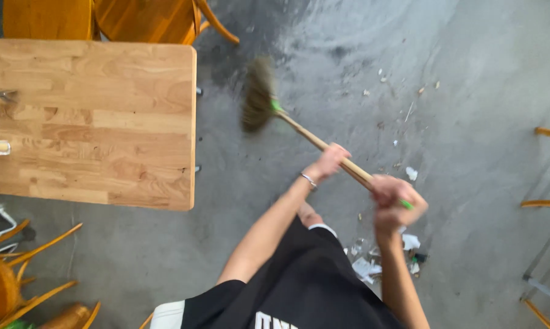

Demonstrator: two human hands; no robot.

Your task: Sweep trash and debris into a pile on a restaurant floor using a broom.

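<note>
Here, Broom: the broom (299,125) is hanging over the gray floor (470,122), with its long wooden stick slanting up to the bushy end, which is looking blurry near the table corner.
Left hand: the left hand (330,161) is wrapping tight around the middle of the stick, with a thin bracelet (308,180) sitting on the wrist.
Right hand: the right hand (397,201) is squeezing the stick near its green top end, close to the body.
Trash: little bits of paper and crumbs (372,259) are lying in a pile by the person's feet, and more specks are lying spread out on the floor farther away.
Table: a wooden table (92,122) is standing to the left of the broom.
Chairs: yellow wooden chairs (19,274) are sitting around the table and at the right edge.
</note>
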